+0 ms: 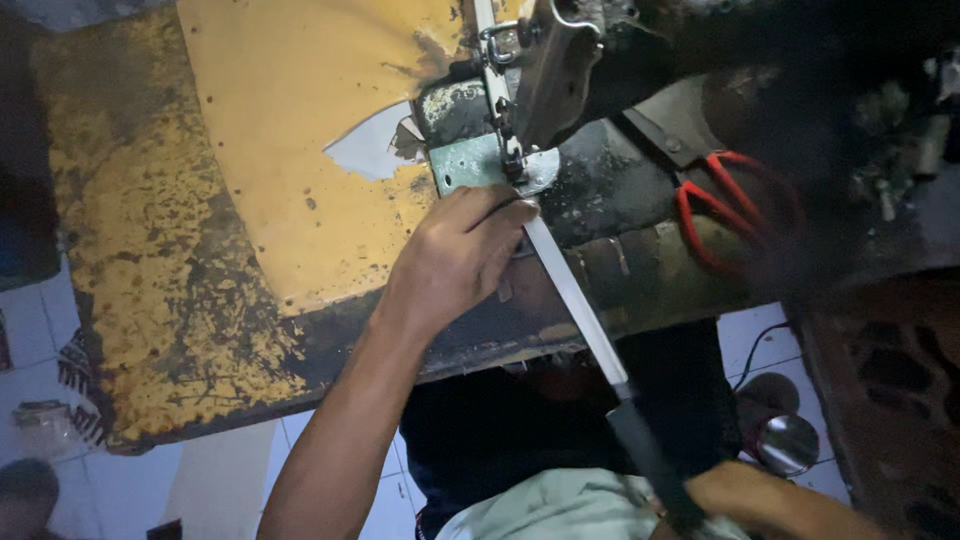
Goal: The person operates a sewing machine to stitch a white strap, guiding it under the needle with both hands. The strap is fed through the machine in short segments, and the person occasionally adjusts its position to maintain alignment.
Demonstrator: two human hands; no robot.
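My left hand (462,252) rests on the bed of a dark sewing machine (560,60), fingertips pressing a narrow white strap (572,292) just in front of the presser foot (515,165). The strap runs from under the foot diagonally down toward me, turning dark near its lower end. My right hand (770,505) at the bottom edge grips that dark lower end of the strap. A strap also runs up behind the foot.
A worn yellow and black table (160,250) carries the machine, with a yellow sheet (300,120) on it. Red-handled scissors (725,205) lie right of the needle. White floor tiles (30,330) and a round metal object (788,443) show below.
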